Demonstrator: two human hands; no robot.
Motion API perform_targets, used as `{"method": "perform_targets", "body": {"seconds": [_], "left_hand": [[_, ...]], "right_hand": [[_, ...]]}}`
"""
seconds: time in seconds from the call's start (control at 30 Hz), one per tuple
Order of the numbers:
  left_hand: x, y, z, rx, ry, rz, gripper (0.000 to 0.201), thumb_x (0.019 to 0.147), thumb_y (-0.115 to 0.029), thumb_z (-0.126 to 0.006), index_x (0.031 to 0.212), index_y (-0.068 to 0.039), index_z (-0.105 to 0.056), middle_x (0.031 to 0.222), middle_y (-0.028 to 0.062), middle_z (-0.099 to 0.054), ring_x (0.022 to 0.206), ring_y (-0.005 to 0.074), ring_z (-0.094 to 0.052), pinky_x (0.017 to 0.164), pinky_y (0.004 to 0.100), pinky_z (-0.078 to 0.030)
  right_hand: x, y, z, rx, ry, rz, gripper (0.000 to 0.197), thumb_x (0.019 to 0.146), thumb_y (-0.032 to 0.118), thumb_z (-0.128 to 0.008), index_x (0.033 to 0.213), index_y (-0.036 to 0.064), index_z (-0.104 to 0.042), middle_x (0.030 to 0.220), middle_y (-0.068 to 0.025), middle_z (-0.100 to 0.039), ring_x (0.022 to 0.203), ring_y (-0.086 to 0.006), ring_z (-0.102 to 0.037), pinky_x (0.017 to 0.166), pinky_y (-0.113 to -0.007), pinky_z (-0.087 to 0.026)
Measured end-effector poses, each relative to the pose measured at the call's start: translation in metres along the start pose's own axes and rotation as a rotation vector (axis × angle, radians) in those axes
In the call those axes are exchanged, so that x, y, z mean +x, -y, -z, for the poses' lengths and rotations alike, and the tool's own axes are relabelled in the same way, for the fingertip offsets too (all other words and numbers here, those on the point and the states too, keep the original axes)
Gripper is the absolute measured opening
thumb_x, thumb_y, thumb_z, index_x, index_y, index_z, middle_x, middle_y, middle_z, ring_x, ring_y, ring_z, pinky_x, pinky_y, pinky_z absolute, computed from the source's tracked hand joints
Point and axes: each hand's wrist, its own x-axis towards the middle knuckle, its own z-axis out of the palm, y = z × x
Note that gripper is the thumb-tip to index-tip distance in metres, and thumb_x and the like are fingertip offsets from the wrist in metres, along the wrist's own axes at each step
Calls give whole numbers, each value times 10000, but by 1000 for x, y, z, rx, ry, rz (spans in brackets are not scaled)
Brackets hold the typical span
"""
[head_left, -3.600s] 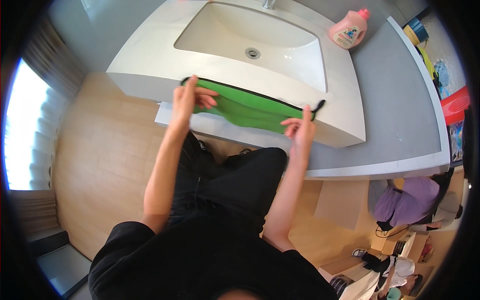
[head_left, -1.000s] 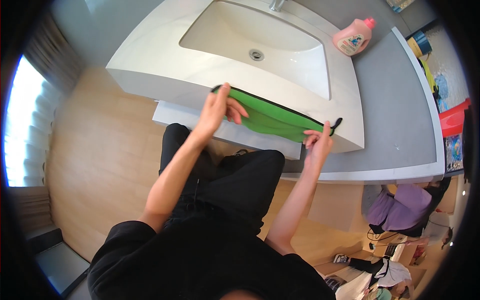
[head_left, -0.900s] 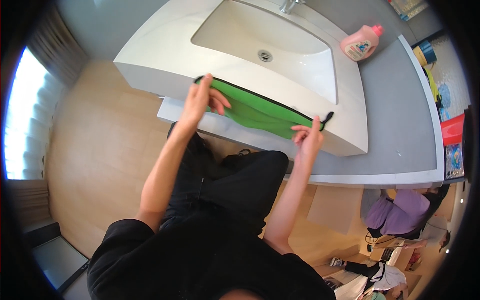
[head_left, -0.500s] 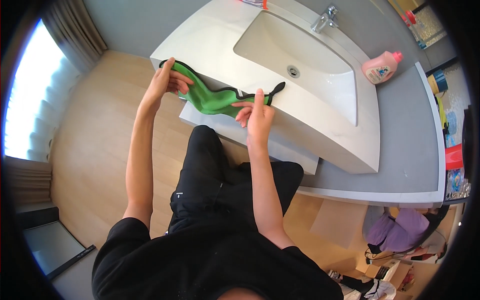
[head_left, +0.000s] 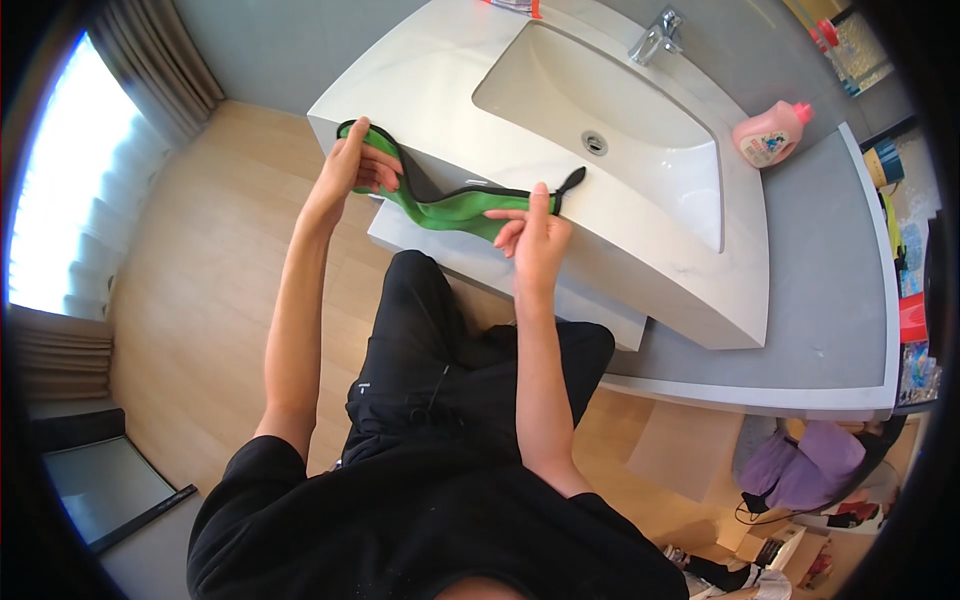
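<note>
Two hands clamped on the green cloth [head_left: 440, 205] — your left hand [head_left: 355, 170] at 10 o'clock, right hand [head_left: 535, 235] nearer — now bunched toward the sink's [head_left: 690, 290] left corner.

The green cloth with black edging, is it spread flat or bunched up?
Bunched: the green cloth with black edging sags, twisted, between both hands.

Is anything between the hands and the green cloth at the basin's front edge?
Nothing visible. The left hand grips one end of the green cloth and the right hand pinches the other, against the white basin.
</note>
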Motion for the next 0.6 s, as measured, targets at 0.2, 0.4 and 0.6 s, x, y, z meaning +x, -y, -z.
{"method": "perform_targets", "body": {"seconds": [0.2, 0.4, 0.6], "left_hand": [[-11, 0, -62, -32, 190, 4, 776, 965, -540, -246, 709, 49, -682, 586, 121, -621, 553, 161, -586, 587, 249, -455], [-39, 0, -159, -76, 386, 21, 808, 981, -524, -157, 714, 33, -678, 552, 99, -604, 520, 152, -572, 553, 249, -454], [-66, 11, -288, -223, 661, 0, 784, 1000, -465, -128, 724, 34, -666, 538, 89, -599, 493, 148, -576, 494, 243, -440]], "right_hand": [[-6, 9, 78, -43, -174, 11, 700, 984, 440, -413, 443, 9, -515, 579, -174, -641, 346, -78, -407, 361, -210, -311], [-11, 14, 208, -63, -526, -74, 644, 929, 484, -488, 557, -29, -600, 499, -112, -578, 336, -103, -405, 336, -235, -299], [-19, 25, 334, -59, -803, 35, 579, 927, 429, -511, 562, -18, -568, 402, -26, -384, 361, -120, -332, 396, -263, -311]]}}
